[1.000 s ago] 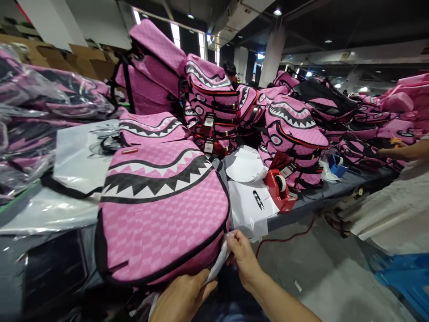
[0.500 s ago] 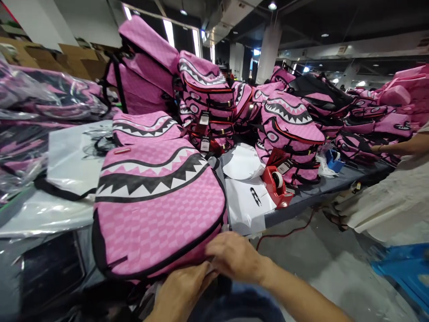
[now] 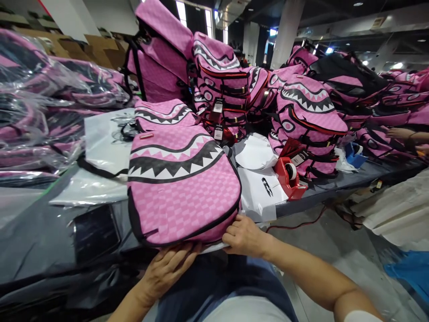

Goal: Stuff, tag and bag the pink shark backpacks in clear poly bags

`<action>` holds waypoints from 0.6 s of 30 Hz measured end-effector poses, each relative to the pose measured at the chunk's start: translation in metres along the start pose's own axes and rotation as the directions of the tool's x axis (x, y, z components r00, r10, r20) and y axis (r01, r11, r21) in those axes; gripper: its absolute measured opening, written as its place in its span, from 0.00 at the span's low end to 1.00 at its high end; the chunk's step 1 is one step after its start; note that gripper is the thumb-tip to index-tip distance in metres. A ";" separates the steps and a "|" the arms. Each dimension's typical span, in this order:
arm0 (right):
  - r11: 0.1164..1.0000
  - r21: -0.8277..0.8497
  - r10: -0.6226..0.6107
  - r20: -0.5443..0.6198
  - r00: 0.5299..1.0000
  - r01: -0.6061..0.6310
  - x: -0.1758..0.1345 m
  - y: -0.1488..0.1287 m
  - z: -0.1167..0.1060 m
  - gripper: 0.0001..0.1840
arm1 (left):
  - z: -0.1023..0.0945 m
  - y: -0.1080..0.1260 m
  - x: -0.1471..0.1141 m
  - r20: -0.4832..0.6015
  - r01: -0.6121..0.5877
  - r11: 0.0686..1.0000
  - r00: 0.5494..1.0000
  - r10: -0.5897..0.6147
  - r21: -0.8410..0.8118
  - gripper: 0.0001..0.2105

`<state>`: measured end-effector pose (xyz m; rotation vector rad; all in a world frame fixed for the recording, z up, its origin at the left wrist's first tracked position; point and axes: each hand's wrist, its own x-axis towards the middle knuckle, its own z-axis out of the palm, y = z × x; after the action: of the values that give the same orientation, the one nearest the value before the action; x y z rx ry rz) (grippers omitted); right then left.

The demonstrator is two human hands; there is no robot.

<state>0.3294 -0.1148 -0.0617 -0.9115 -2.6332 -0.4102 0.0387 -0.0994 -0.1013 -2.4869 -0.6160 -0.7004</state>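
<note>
A pink checkered backpack (image 3: 187, 201) lies face up in front of me, a black-and-white jagged-teeth pattern across its upper part. My left hand (image 3: 170, 264) is at its bottom edge, fingers extended, fingertips tucked against the underside. At the lower right corner my right hand (image 3: 244, 235) is closed, its fingers curled on the rim of a thin white sheet (image 3: 214, 247), perhaps plastic. This sheet peeks out beneath the backpack between both hands; most of it is hidden.
Right of the backpack are white papers (image 3: 256, 192) and a red tape dispenser (image 3: 291, 179). Stacked pink backpacks (image 3: 221, 76) stand behind. A clear plastic bag (image 3: 107, 152) and a dark flat object (image 3: 95, 232) lie left. Another person's hand (image 3: 400, 133) shows far right.
My hands have moved apart: the left slid left along the bottom edge, the right went to the lower right corner. The view has shifted, so everything sits further right.
</note>
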 end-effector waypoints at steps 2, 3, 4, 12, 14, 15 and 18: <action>0.999 -0.034 0.010 -0.050 0.999 -0.011 0.000 -0.002 0.003 0.08 | -0.012 0.007 0.013 0.042 0.007 1.000 0.999 -0.007 -0.022 0.25; 0.999 -0.043 0.022 -0.079 0.997 -0.025 -0.001 -0.002 0.004 0.08 | -0.019 0.011 0.020 0.050 0.026 0.999 0.998 -0.024 -0.039 0.24; 0.998 -0.046 0.035 -0.110 0.993 -0.041 -0.001 -0.003 0.005 0.09 | -0.027 0.016 0.028 0.055 0.055 0.996 0.997 -0.052 -0.067 0.22; 0.997 0.071 0.039 -0.205 0.978 -0.025 -0.012 0.012 0.015 0.12 | -0.031 0.025 0.128 0.502 0.459 0.456 0.864 -0.030 -0.763 0.23; 0.997 0.070 0.057 -0.177 0.983 -0.045 -0.017 0.018 0.016 0.13 | -0.025 0.020 0.147 0.611 0.573 0.282 0.789 0.066 -0.770 0.32; 0.996 0.068 0.061 -0.159 0.985 -0.051 -0.019 0.020 0.015 0.12 | -0.024 0.018 0.152 0.684 0.658 0.211 0.726 0.080 -0.723 0.35; 0.994 0.099 0.066 -0.126 0.990 -0.054 -0.020 0.018 0.008 0.09 | -0.029 0.016 0.154 0.836 0.836 0.058 0.539 0.106 -0.546 0.36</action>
<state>0.3538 -0.1086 -0.0741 -0.9000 -2.4793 -0.3148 0.1545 -0.0838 0.0037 -3.9720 -1.8119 -0.1289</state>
